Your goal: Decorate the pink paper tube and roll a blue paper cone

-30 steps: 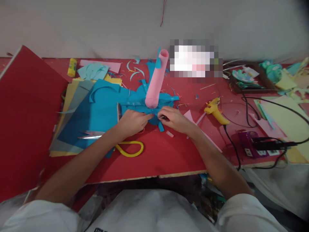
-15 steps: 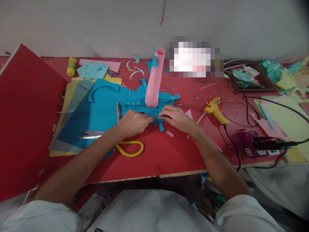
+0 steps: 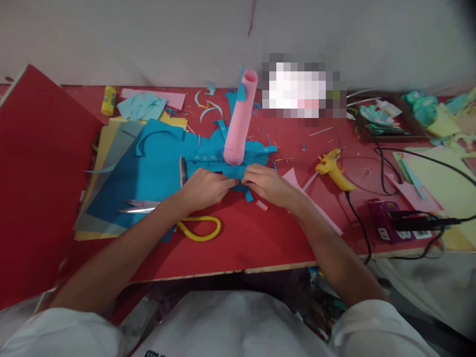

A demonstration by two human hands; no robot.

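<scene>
A pink paper tube [image 3: 241,121] leans up and away from me, its open end at the top. Its lower end rests on a cut blue paper piece [image 3: 258,151] with strips sticking out. Just in front of the tube, my left hand [image 3: 204,189] is closed, fingertips on the blue paper. Facing it, my right hand [image 3: 266,185] pinches the same paper near the middle; the exact spot under the fingers is hidden. Scissors with a yellow handle [image 3: 218,229] lie under my left forearm, blades on a blue sheet [image 3: 122,196].
A yellow glue gun [image 3: 332,171] with a cord lies to the right, near a purple power box [image 3: 383,220]. Stacked coloured paper [image 3: 102,198] and a glue stick [image 3: 109,101] are at the left. A brown tray [image 3: 403,136] stands at the back right. Paper scraps are scattered around.
My right hand has shifted slightly left and its fingers have drawn together on the blue paper. The left hand and the tube stay almost where they were.
</scene>
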